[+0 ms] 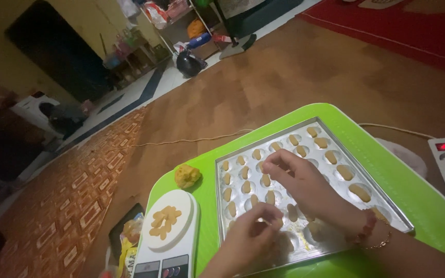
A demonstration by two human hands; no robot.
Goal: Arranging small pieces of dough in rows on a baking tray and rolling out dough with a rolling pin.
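A home's living room is showing: patterned floor mat (73, 190) at lower left, red carpet (413, 25) at upper right, cluttered shelf (176, 25) at top centre.

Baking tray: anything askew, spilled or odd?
Nothing spilled. The metal tray sits skewed on the green table. Its cups hold dough pieces at differing angles. A loose dough lump lies on the table, left of the tray.
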